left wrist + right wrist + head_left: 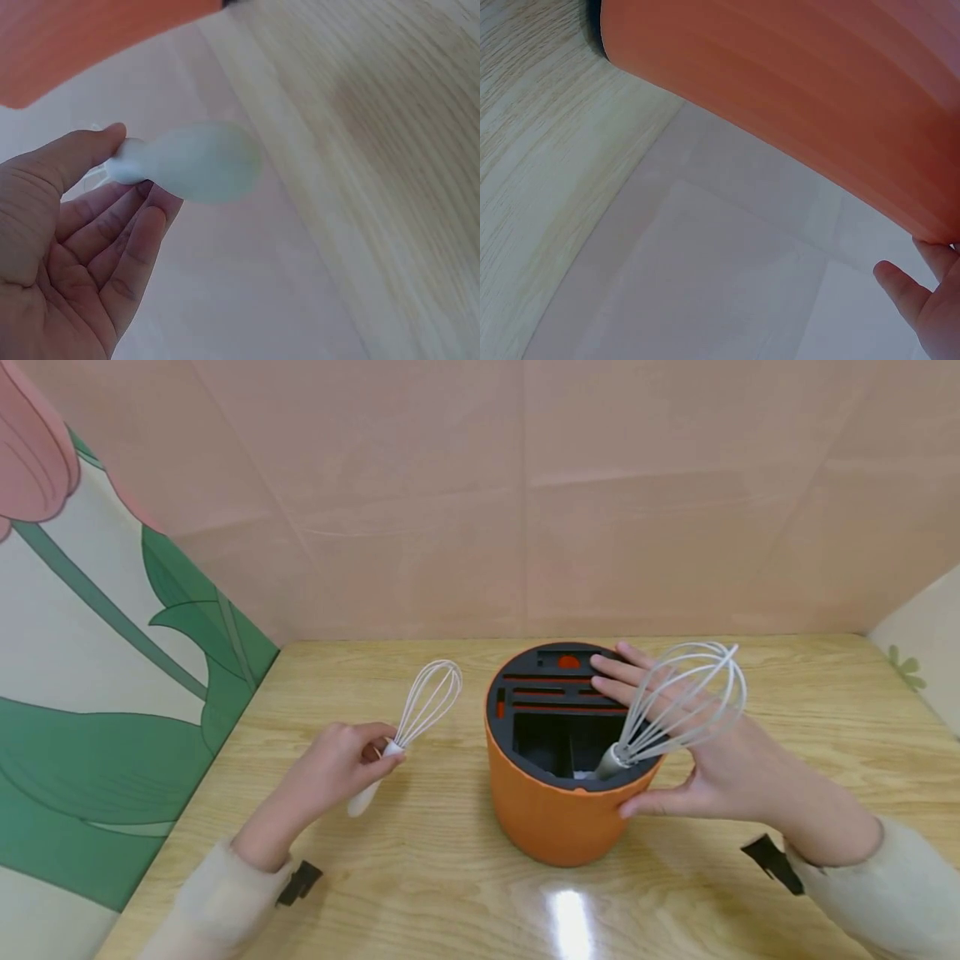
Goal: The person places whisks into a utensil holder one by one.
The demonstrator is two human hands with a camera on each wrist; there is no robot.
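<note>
My left hand [337,774] pinches a small whisk [393,748] between thumb and fingers, at the neck where wires meet handle. Its white wires point up and away, and its pale rounded handle [206,161] fills the middle of the left wrist view. To the right stands an orange utensil holder [555,822] with a dark slotted top. My right hand [708,764] rests on the holder's right side, fingers stretched over the top and thumb against the outer wall. A larger whisk [613,761] stands in the holder's front compartment, leaning right; its wires overlap my right hand.
The holder stands on a light wooden table [420,885]. A pinkish covering [450,527] rises behind the table's far edge. On the left is a panel printed with leaves and a flower [97,752]. Black straps [772,862] show at both sleeves.
</note>
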